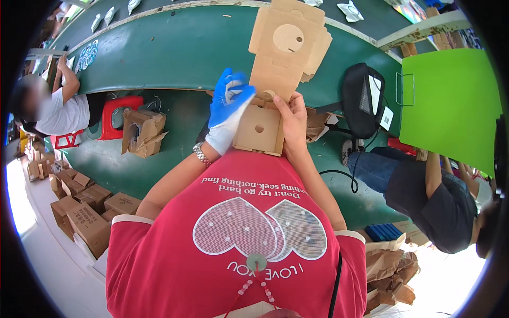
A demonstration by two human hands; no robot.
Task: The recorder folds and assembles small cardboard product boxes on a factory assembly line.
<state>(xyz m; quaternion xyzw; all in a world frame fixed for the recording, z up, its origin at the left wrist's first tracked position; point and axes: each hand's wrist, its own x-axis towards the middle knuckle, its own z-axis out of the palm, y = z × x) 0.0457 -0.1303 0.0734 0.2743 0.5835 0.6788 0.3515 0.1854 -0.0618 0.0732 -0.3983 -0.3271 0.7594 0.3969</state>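
Observation:
A small brown cardboard box (258,139) with a round hole in its upper face is in front of my chest. My right hand (295,121) is bare and grips the box's right side, its thumb lying over the far edge. At the box's left is my left hand (227,108), in a blue and white glove. Its fingers are bent and apart, slightly blurred, with nothing visible in them. Beyond the box, flat die-cut cardboard (275,66) with a round marked area extends over the table; whether it joins the box I cannot tell.
The green table (175,58) runs across ahead. A black mesh-backed chair (363,93) and a bright green board (450,106) are at right, near a seated person (429,196). Another person (66,108) sits left by a red stool (112,119). Cartons (87,222) stand at lower left.

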